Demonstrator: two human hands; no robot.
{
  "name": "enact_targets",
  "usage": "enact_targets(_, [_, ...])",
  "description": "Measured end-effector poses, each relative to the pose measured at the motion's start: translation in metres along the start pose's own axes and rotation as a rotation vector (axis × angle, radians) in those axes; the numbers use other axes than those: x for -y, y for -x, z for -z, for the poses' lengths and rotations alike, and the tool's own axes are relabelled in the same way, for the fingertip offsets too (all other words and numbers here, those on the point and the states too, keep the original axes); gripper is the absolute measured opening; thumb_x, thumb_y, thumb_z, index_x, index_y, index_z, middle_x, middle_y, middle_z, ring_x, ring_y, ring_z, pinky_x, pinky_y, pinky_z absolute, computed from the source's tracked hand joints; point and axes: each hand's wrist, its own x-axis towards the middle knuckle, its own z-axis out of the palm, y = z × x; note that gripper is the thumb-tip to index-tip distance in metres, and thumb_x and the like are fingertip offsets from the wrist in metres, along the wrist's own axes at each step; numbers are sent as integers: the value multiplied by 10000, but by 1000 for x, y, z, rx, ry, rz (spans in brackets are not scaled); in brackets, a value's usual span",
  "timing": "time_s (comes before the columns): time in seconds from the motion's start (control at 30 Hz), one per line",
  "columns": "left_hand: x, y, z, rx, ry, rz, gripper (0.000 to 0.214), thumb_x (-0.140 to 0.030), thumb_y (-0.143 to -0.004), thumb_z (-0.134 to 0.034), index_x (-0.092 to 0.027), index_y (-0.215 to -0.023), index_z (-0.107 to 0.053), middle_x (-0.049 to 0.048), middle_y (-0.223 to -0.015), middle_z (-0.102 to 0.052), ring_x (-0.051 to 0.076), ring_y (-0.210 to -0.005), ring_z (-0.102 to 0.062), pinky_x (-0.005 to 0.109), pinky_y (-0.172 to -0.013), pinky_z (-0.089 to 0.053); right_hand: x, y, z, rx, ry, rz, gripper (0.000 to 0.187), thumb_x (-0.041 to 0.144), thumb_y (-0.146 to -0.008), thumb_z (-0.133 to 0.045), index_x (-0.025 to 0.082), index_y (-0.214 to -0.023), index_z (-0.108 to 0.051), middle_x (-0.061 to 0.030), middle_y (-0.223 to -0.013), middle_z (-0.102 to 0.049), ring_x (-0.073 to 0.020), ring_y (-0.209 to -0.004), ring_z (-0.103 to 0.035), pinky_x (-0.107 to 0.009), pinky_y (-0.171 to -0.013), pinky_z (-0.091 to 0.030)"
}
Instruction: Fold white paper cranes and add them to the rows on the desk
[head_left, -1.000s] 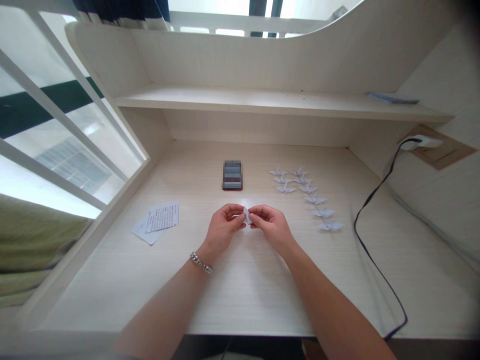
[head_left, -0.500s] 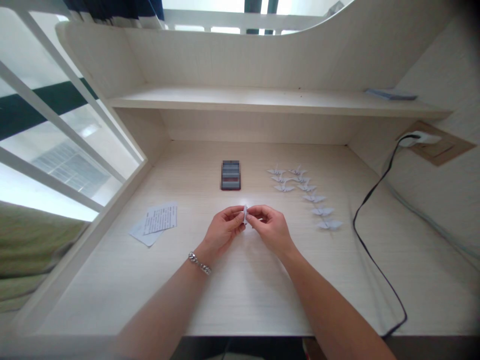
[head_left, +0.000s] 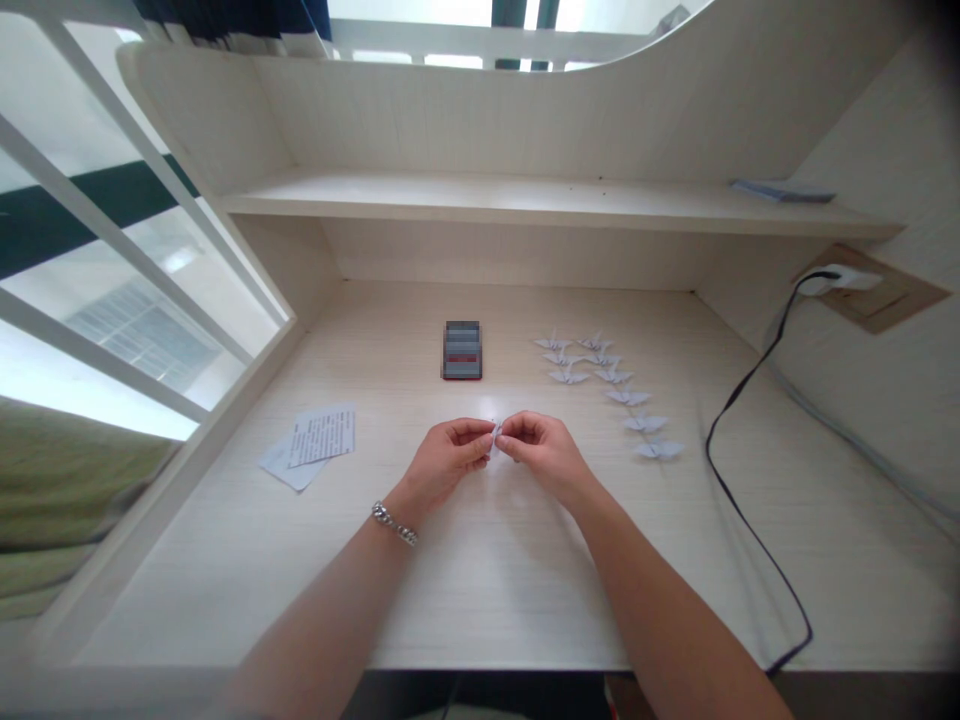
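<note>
Between the fingertips of both hands is a small folded white paper [head_left: 495, 436], held above the middle of the desk. My left hand [head_left: 452, 456] pinches it from the left, thumb towards me; a chain bracelet [head_left: 394, 523] circles that wrist. From the right, my right hand [head_left: 541, 446] pinches the same paper between thumb and fingers. Much of the folded shape is covered by the fingertips. To the right, several folded white paper cranes [head_left: 628, 397] stand in slanting rows on the desk.
A dark phone-like object [head_left: 462, 351], its face blurred, lies beyond the hands. Printed paper sheets [head_left: 322, 437] overlap at the left. A black cable [head_left: 721, 482] runs from the wall socket [head_left: 874, 290] down the right side. Above the desk's back is a shelf [head_left: 480, 195].
The folded paper has turned from upright and narrow to a slant between the fingertips. My left hand has dropped slightly, and my right fingers have shifted a little on the paper.
</note>
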Motion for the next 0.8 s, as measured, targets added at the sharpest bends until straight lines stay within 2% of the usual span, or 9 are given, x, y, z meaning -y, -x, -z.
enact_targets(0.07, [0,0,1,1,-2,-5,266,-250,-599,-763,-132,-824,-685,52,-765,-651,107,-645,-567,234,-597,-428,2,1,0,-3,30,20,126,273,-706,-629,156,-750,-630,-26,-690,-637,-137,-623,-576,-252,-578,-461])
enact_targets(0.33, [2,-3,5,-42,-180,-41,268,-284,-592,-760,-123,-793,-688,47,-688,-646,100,-579,-540,216,-529,-403,9,8,1,-43,372,170,94,186,-730,-579,179,-788,-652,-28,-713,-655,-140,-620,-586,-254,-588,-465])
enact_targets(0.5, [4,-4,3,-59,-215,-42,279,-282,-589,-761,-120,-798,-671,55,-717,-654,123,-611,-574,260,-593,-466,9,9,2,-7,530,232,91,154,-728,-564,188,-757,-643,-17,-687,-641,-137,-602,-573,-256,-594,-451])
enact_targets(0.67, [3,-3,2,-42,-120,-45,270,-253,-594,-764,-116,-796,-649,52,-712,-653,114,-600,-582,244,-585,-469,10,9,1,-17,545,302,113,140,-752,-535,197,-750,-633,-19,-714,-632,-134,-623,-571,-246,-604,-453])
enact_targets(0.8, [3,-4,2,-75,-72,-67,278,-219,-589,-768,-120,-813,-637,52,-721,-666,121,-639,-603,241,-610,-472,7,7,1,-30,540,329,130,146,-767,-531,206,-772,-645,-23,-738,-633,-136,-642,-574,-249,-618,-458])
